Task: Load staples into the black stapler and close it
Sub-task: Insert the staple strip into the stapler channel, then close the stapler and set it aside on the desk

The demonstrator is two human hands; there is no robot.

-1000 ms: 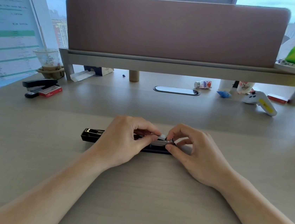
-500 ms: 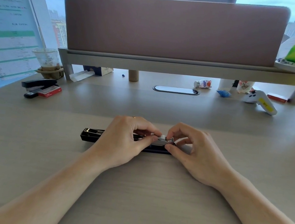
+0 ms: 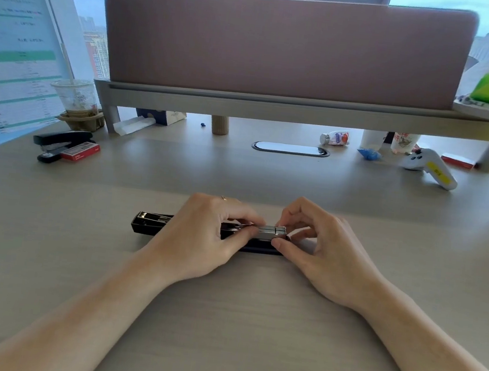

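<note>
The black stapler lies flat and opened out lengthwise on the desk in front of me, its metal channel showing at the left end. A silver strip of staples sits over the stapler's right half. My left hand covers the middle of the stapler, thumb and forefinger pinching the strip's left end. My right hand pinches the strip's right end between thumb and fingertips. The stapler's middle is hidden under my left hand.
A second black stapler and a red staple box lie at the far left. A plastic cup stands behind them. A white and yellow handheld device, a small bottle and cups sit under the raised shelf at the back.
Almost nothing moved. Both hands stay pinched on the staple strip over the stapler; the fingers shifted only slightly.
</note>
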